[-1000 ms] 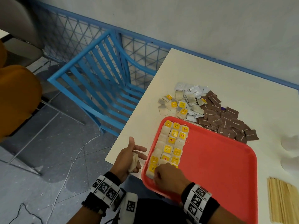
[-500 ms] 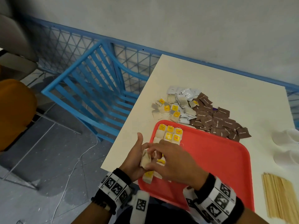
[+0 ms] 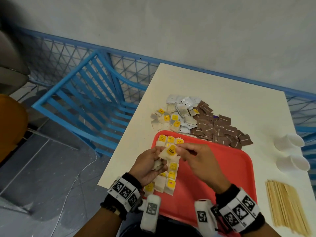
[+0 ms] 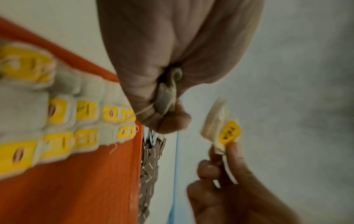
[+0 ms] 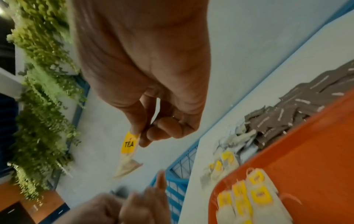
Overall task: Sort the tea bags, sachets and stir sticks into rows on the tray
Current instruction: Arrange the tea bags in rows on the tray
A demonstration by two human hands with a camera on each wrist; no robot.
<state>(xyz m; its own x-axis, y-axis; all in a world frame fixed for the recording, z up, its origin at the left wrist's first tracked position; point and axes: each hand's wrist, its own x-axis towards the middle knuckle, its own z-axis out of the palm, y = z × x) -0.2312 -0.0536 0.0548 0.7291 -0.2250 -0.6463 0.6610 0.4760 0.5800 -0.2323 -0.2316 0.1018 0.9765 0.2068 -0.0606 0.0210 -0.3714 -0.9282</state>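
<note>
Both hands raised over a red tray, one tea bag pinched between them.

Nearest, right hand [image 3: 198,161] pinching the yellow-tagged tea bag [image 3: 169,153] by one corner, bag tilted, tag uppermost, lifted higher above the tray [image 3: 222,177] than half a second ago; left hand [image 3: 148,166] curled round a crumpled second tea bag [image 3: 158,165]. Below, three rows of tea bags [image 3: 169,175] running lengthwise down the tray's left side. Farther along the cream surface [image 3: 222,93]: stir sticks [image 3: 287,206], white cups [image 3: 289,142], loose brown sachets [image 3: 218,129]. Beyond, blue chair [image 3: 89,103], blue mesh fence [image 3: 56,53], grey wall.
</note>
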